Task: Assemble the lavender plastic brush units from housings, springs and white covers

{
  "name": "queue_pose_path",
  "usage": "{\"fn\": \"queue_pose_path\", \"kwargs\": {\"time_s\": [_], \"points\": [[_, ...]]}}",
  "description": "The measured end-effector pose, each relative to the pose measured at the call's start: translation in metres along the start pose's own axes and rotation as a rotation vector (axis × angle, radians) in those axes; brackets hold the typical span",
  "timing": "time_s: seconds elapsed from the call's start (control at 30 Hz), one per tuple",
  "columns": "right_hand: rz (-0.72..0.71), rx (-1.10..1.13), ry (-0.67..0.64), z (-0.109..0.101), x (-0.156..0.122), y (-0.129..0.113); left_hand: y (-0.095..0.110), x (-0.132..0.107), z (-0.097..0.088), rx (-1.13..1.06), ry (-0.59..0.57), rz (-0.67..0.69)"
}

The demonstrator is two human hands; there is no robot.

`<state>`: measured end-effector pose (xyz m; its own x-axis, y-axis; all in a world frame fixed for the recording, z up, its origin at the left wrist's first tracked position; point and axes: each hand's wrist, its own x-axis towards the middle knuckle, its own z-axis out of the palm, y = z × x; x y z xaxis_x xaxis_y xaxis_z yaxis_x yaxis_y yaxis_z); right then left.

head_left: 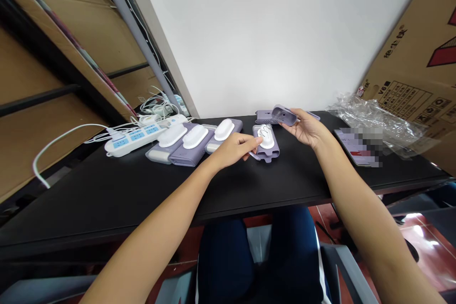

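In front of me a purple plastic housing [268,153] lies on the black table, with a white oval pad and dark thin loops on top. My left hand [235,148] is at its left side, thumb and fingers pinched on a small thin purple piece [254,156] whose kind I cannot make out. Raised just behind and to the right, my right hand [302,128] grips a hollow purple plastic cover [284,115], its inside facing me. Behind the housing lies another purple plastic part [264,116], partly hidden by the cover.
Several purple units with white oval pads [195,137] stand to the left, beside a white power strip [137,137] with cables. On the right are a phone [358,147], crumpled clear plastic [377,121] and a cardboard box [416,66]. A white wall [278,33] rises behind the table [160,199].
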<state>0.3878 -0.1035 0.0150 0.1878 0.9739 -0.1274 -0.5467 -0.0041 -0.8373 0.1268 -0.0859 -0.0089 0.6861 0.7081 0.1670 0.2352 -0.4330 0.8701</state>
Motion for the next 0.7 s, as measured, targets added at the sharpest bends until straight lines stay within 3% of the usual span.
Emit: {"fn": "queue_pose_path", "kwargs": {"time_s": [0.13,0.7], "points": [[-0.014,-0.001,-0.023,0.001,0.001,0.005,-0.003,0.000,0.001,0.031,-0.030,-0.021],[-0.003,-0.144,-0.168,0.010,-0.013,0.007,-0.007,0.003,0.000,0.069,0.045,-0.060]]}}
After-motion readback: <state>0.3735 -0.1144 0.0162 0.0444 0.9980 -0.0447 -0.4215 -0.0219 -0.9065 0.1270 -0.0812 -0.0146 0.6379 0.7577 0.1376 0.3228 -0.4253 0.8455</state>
